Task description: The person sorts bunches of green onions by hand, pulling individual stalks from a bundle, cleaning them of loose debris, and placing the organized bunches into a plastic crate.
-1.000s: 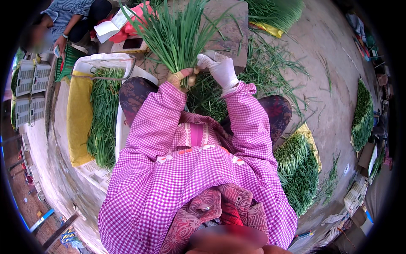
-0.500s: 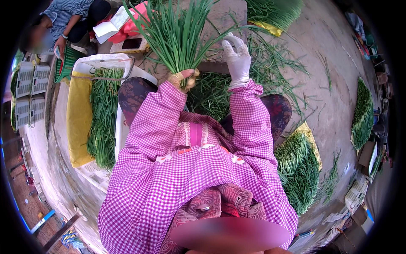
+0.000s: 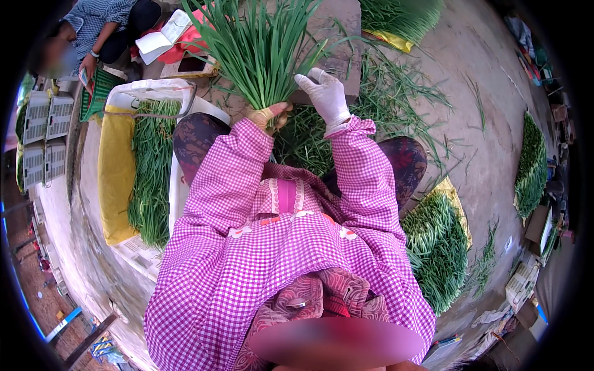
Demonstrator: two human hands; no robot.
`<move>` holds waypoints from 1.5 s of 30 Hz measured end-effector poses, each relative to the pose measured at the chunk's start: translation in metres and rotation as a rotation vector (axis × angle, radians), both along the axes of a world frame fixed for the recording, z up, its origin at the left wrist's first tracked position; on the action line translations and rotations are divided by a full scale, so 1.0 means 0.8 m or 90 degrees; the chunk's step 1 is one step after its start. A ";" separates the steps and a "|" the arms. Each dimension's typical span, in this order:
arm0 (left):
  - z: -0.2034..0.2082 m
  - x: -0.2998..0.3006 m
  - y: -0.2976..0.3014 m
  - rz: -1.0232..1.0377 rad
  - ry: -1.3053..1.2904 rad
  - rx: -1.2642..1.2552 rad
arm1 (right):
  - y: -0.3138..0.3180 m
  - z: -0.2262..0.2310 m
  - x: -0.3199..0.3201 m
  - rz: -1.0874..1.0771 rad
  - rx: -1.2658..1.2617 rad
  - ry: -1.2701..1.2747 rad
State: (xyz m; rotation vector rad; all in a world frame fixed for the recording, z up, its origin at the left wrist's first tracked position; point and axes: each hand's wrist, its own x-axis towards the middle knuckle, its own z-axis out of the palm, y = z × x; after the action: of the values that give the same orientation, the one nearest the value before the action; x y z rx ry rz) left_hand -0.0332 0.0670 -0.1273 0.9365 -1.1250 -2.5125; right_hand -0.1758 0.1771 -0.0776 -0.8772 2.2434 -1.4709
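My left hand (image 3: 270, 115), with yellowish coverings on its fingers, is closed around the lower ends of a bunch of garlic chives (image 3: 263, 62). The long green leaves fan out upward and away from me. At the bunch's right edge is my right hand (image 3: 326, 101) in a white glove, its thumb and bent fingers apart beside the leaves. Whether a single leaf touches those fingertips is too fine to tell. Below both hands, between my knees, lies a heap of loose green leaves (image 3: 306, 139).
A white crate (image 3: 148, 89) with a yellow liner and chives stands at left. More chive bundles lie at right (image 3: 436, 253), far right (image 3: 531, 167) and at the back (image 3: 402, 18). Leaf scraps (image 3: 402, 93) litter the floor. Another person (image 3: 105, 28) sits at back left near an open notebook (image 3: 162, 38).
My right hand has moved left and slightly down, from beside a bent-out leaf to the bunch's edge. My left hand still holds the garlic chives in nearly the same place.
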 end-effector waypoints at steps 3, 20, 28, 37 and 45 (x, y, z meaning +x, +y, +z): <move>-0.032 -0.006 -0.005 0.021 0.141 0.027 | 0.000 -0.007 -0.006 0.039 -0.046 -0.034; -0.049 -0.010 -0.033 0.178 0.043 0.214 | -0.002 -0.032 -0.002 0.080 -0.014 -0.046; -0.051 -0.010 -0.056 0.218 0.065 0.193 | 0.004 -0.004 0.007 0.194 -0.121 0.170; -0.019 -0.040 -0.067 0.149 -0.070 0.068 | 0.010 0.044 0.034 0.361 -0.036 0.546; 0.006 -0.055 -0.131 0.031 0.047 0.008 | 0.025 0.051 0.053 0.526 -0.122 0.312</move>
State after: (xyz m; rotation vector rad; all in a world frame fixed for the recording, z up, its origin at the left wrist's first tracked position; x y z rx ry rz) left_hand -0.0773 -0.0378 -0.1227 0.8570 -1.0531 -2.4965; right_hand -0.1332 0.1971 -0.0365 -2.0838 1.6273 -1.1356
